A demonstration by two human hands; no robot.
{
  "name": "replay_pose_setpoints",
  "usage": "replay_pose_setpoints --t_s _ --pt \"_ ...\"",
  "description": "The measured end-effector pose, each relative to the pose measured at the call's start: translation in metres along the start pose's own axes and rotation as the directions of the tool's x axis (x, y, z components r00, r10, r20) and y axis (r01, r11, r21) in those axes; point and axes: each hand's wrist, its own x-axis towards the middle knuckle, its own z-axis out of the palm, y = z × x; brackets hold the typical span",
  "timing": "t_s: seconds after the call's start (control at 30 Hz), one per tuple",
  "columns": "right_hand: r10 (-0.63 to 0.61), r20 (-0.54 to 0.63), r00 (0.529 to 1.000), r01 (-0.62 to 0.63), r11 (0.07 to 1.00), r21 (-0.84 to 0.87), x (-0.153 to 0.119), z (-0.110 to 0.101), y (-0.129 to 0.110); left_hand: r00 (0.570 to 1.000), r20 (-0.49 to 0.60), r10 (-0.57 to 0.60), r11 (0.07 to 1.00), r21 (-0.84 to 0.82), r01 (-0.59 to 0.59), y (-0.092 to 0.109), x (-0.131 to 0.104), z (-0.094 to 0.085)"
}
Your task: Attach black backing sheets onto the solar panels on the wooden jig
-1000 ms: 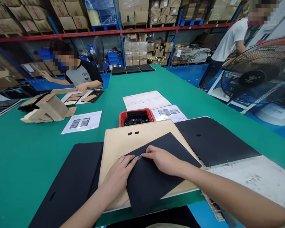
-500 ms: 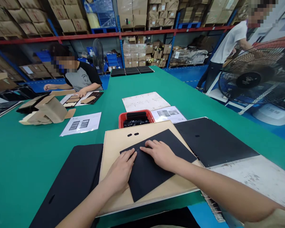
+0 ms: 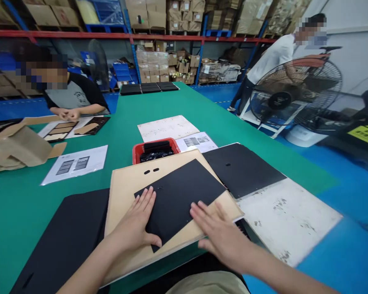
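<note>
A black sheet [image 3: 184, 196] lies at an angle on a tan board [image 3: 125, 183]. My left hand [image 3: 138, 222] rests on the sheet's left part, fingers spread, its thumb near the lower corner. At the sheet's lower right edge is my right hand [image 3: 217, 228], fingers stretched out, slightly blurred, with nothing held. A small slot shows near the sheet's upper left. Two dark oval pieces or holes [image 3: 151, 171] are at the board's top left. Other black sheets lie on the left [image 3: 64, 232] and on the right [image 3: 242, 169].
Behind the board stands a red basket [image 3: 138, 152] with dark items. Printed sheets [image 3: 76, 163] and a pale stained board [image 3: 168, 127] lie on the green table [image 3: 214, 108]. A seated person [image 3: 79, 96] works at left; another person stands beyond a fan [image 3: 282, 100].
My right hand has moved from the sheet's slot down to its lower right edge. My left hand has flattened and spread on the sheet. The view has turned right.
</note>
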Motion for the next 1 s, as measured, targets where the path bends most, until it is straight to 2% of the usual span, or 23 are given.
replay_pose_setpoints --t_s 0.03,0.1,0.17,0.23,0.3,0.37,0.47,0.57,0.67,0.8,0.9,1.0 --pt "0.102 -0.021 0.995 -0.102 0.995 -0.015 -0.004 -0.006 0.017 1.0 -0.007 0.008 1.0 0.004 -0.008 -0.001 0.001 0.0" --pt "0.312 -0.076 0.947 -0.314 0.949 -0.02 -0.011 -0.018 0.05 1.0 -0.02 0.02 1.0 0.007 -0.02 -0.002 0.003 0.001" --pt "0.485 -0.129 0.865 -0.48 0.875 0.068 -0.015 -0.028 0.075 1.0 -0.018 0.025 1.0 0.01 -0.025 -0.001 0.008 0.001" --pt "0.59 -0.178 0.787 -0.549 0.803 0.232 -0.014 -0.036 0.089 0.999 -0.006 0.039 0.999 0.016 -0.038 0.003 0.015 0.0" --pt "0.639 -0.211 0.74 -0.535 0.749 0.392 -0.009 -0.042 0.093 0.998 0.0 0.066 0.998 0.024 -0.066 0.008 0.022 -0.002" --pt "0.665 -0.211 0.716 -0.499 0.699 0.511 -0.001 -0.045 0.093 0.997 0.007 0.074 0.996 0.039 -0.075 0.013 0.027 -0.004" --pt "0.695 -0.192 0.693 -0.463 0.632 0.621 0.01 -0.047 0.095 0.999 0.013 0.049 0.996 0.071 -0.05 0.016 0.027 -0.005" --pt "0.735 -0.187 0.652 -0.423 0.557 0.714 0.015 -0.045 0.098 0.999 0.007 0.041 0.994 0.098 -0.042 0.011 0.021 0.0" --pt "0.778 -0.154 0.61 -0.336 0.429 0.838 0.017 -0.041 0.098 0.993 -0.07 0.092 0.989 0.121 -0.083 0.001 0.018 0.012" --pt "0.827 -0.104 0.553 -0.193 0.249 0.949 0.017 -0.039 0.103 0.959 -0.221 0.178 0.979 0.141 -0.149 -0.006 0.024 0.03" --pt "0.889 -0.078 0.452 -0.131 0.153 0.979 0.007 -0.045 0.126 0.932 -0.284 0.225 0.972 0.131 -0.195 -0.001 0.03 0.033" --pt "0.956 -0.036 0.29 -0.117 0.073 0.99 -0.019 -0.059 0.168 0.905 -0.332 0.267 0.962 0.14 -0.233 0.005 0.032 0.028"
